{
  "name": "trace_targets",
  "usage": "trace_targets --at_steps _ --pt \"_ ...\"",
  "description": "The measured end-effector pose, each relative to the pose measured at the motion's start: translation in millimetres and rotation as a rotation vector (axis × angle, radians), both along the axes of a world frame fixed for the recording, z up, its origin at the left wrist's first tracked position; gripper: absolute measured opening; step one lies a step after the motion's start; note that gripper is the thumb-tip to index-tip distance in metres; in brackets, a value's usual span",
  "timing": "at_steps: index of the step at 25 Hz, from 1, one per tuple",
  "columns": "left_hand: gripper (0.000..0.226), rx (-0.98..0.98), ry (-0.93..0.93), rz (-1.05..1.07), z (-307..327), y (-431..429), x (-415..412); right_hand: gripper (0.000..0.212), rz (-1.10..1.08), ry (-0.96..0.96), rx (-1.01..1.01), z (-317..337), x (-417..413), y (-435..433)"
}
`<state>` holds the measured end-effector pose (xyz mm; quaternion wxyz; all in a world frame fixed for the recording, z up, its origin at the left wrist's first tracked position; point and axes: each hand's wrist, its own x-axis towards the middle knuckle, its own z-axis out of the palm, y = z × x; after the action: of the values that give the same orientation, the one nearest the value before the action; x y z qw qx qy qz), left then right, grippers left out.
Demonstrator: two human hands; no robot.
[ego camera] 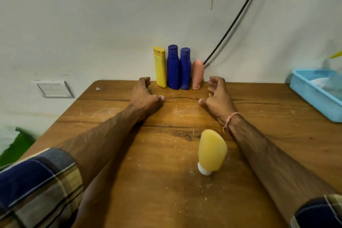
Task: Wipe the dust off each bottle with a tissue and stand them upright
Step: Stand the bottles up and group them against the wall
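Wall (92, 24): pale, and it closes off the table's far edge, so I see no room behind the row of bottles.
Table (277, 153): wooden and dusty, with a dark crack running across it just in front of the hands. The far-left corner is rounded, and the left edge runs diagonally toward me.
Open room: a broad bare strip lies between my two forearms, with only the tube standing in it. More bare wood lies to the right, up to the basket.
Basket (311, 96): light blue plastic at the table's right edge. Something white lies inside, too blurred for me to name.
Cable (235, 22): black, and it drops along the wall to just behind the pink bottle.
Row at the far edge: yellow bottle (160, 68), taller blue bottle (173, 68), shorter blue bottle (185, 70) and pink bottle (197, 75). All are upright, packed side by side against the wall.
Tube (211, 151): yellow, standing on its white cap (204, 170) near me, well apart from the row and just beside my right forearm.
Writing: none on the bottles that I can read from here.
Left hand (145, 96): spread wide with loosely curved fingers and holding nothing. It is just left of the yellow bottle; I cannot tell if it touches it.
Right hand (217, 98): likewise spread and holding nothing, just right of the pink bottle and apart from it.
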<state>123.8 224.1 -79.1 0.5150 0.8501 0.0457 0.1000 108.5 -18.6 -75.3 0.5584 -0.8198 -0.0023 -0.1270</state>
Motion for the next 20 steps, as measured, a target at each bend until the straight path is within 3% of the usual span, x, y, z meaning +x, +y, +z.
trace_targets --at_steps 3,6,9,11,14,20 --pt "0.087 -0.034 -0.008 -0.038 3 -3 -28 0.073 0.086 0.05 0.132 3 -70 -4" --pt "0.074 -0.12 -0.04 -0.015 7 -6 -50 0.062 0.135 0.054 0.065 14 -144 -11" --pt "0.067 -0.169 -0.029 -0.012 7 -9 -66 0.07 0.279 0.132 0.043 26 -200 -15" --pt "0.065 -0.17 -0.02 -0.035 5 -9 -73 0.076 0.339 0.241 -0.074 25 -217 -8" --pt "0.064 -0.18 -0.023 -0.042 6 -10 -76 0.065 0.146 0.172 -0.259 19 -208 10" --pt "0.062 -0.132 -0.032 -0.059 5 -10 -72 0.052 -0.225 0.016 -0.204 26 -82 5"
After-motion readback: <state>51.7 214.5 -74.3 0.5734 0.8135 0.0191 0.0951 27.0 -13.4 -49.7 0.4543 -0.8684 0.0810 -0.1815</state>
